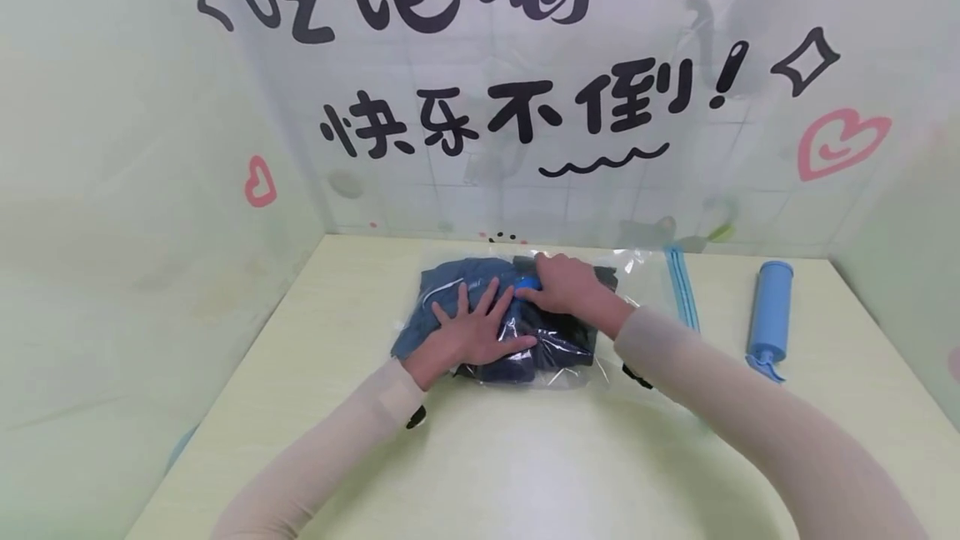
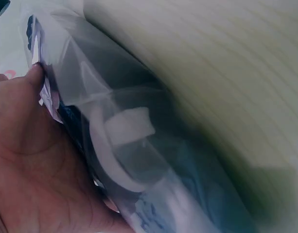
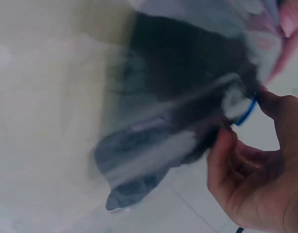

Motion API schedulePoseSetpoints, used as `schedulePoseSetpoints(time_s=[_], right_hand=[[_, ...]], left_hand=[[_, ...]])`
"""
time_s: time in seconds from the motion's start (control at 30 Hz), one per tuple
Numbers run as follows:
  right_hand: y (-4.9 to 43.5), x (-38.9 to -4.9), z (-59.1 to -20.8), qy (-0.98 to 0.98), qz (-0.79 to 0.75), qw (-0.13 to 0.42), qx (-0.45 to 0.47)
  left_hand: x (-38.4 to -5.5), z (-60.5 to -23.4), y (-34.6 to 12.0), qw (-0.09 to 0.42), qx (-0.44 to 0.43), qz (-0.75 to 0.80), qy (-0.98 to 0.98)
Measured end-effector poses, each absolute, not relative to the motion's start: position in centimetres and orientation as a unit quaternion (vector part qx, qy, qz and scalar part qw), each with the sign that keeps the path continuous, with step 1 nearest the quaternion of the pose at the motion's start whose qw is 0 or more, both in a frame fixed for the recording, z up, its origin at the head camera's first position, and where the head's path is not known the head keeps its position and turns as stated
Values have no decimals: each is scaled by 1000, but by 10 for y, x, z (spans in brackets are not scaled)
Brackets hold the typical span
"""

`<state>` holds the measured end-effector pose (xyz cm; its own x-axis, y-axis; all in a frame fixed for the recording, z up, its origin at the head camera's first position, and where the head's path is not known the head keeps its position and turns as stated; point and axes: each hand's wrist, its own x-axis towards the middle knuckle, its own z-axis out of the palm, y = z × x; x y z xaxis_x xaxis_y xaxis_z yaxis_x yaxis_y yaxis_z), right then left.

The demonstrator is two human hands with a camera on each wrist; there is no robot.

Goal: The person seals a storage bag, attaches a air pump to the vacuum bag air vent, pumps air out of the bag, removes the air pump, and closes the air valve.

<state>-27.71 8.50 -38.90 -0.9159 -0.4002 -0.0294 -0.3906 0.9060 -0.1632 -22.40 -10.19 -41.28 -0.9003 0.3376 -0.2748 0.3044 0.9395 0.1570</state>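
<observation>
A clear vacuum storage bag (image 1: 647, 275) lies on the table with folded clothes inside, blue cloth (image 1: 442, 277) on the left and dark cloth (image 1: 564, 348) on the right. My left hand (image 1: 476, 338) presses on top of it, fingers spread and straight. In the left wrist view that palm (image 2: 42, 165) lies along the plastic, with a white band showing through. My right hand (image 1: 568, 283) pinches the bag's round blue valve cap (image 1: 528, 282) between thumb and finger. The right wrist view shows the fingers (image 3: 221, 155) at either side of the cap's blue rim (image 3: 247, 111).
A blue hand pump (image 1: 771, 311) lies on the right of the table (image 1: 540, 457). The bag's blue zip strip (image 1: 681, 286) runs along its right end. Behind stands a wall sheet (image 1: 480, 207) with printed black writing; pale sheets close off both sides.
</observation>
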Motion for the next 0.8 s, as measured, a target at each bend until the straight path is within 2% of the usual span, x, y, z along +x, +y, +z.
schedulePoseSetpoints(time_s=[0.1,0.2,0.53,0.8], right_hand=[[77,-277,-399,975,-39,-6,-220],[72,-275,-405,974,-20,-17,-224],[67,-272,-409,978,-35,20,-206],[70,-275,-409,976,-39,18,-211]], left_hand=[[-223,-414,-101,149,160,48,975],[-223,-415,-100,150,157,46,975],[-223,-422,-100,157,147,31,976],[-230,-422,-99,157,132,44,978]])
